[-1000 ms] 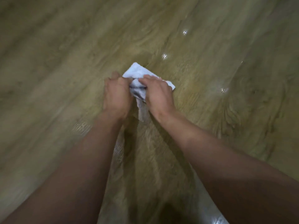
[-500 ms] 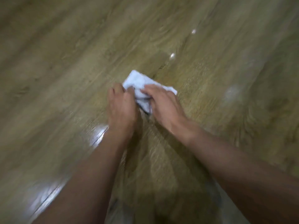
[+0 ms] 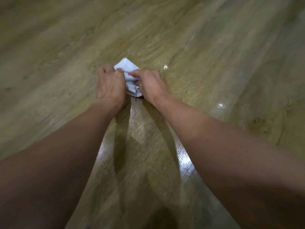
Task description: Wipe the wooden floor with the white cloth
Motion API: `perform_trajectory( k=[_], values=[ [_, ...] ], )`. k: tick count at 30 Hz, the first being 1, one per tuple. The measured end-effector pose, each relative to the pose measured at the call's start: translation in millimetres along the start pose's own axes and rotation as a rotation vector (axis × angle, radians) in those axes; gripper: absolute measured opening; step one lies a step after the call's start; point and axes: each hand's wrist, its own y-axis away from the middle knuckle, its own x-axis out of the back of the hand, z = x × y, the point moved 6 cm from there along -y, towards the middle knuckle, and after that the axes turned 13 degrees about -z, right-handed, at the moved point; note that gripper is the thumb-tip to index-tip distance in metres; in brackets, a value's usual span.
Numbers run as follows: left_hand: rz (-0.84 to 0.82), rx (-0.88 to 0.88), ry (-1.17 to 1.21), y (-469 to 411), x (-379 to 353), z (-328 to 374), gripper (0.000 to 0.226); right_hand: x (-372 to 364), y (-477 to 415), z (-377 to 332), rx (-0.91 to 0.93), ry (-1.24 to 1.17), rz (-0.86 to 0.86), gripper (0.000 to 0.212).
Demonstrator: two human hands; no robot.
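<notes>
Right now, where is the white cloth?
In the head view, the white cloth lies on the wooden floor just above centre, held between the left hand and right hand.

I am seeing the white cloth (image 3: 127, 67) looking soft, matt and nubby like terry; the wooden floor (image 3: 214, 47) is showing smooth grain and glossy glints

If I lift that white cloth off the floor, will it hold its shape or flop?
Probably flop: the white cloth bunches in soft folds between the left hand and right hand. Likely light for its size. The glossy wooden floor suggests it slides easily.
</notes>
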Motion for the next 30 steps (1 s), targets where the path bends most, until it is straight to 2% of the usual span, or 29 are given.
perform_trajectory(
  k=[3, 7, 9, 13, 19, 22, 27, 30],
  values=[
    [0.008, -0.003, 0.016, -7, 2, 22, 0.028, 14, -2, 11, 0.01, 0.054, 0.039, 0.041],
    [0.067, -0.122, 0.041, 20, -6, 40, 0.032, 15, 31, 31, -0.053, -0.037, 0.212, 0.049],
    [0.087, -0.171, 0.004, 37, -11, 42, 0.036, 5, 47, 29, -0.027, -0.06, 0.199, 0.046],
    [0.031, -0.135, -0.051, 36, -4, 51, 0.034, 16, 46, 25, -0.046, -0.088, 0.179, 0.042],
    [0.038, -0.141, -0.148, 34, -6, 53, 0.033, 14, 52, 25, -0.007, -0.112, 0.205, 0.045],
    [0.029, -0.125, -0.123, 29, -8, 51, 0.031, 14, 51, 26, 0.049, -0.099, 0.158, 0.048],
    [-0.017, -0.213, -0.108, 20, -5, 75, 0.031, 25, 60, 48, -0.082, -0.039, 0.193, 0.045],
    [0.009, -0.246, -0.073, 9, -5, 71, 0.031, 33, 43, 52, -0.178, -0.143, 0.166, 0.035]
  ],
)
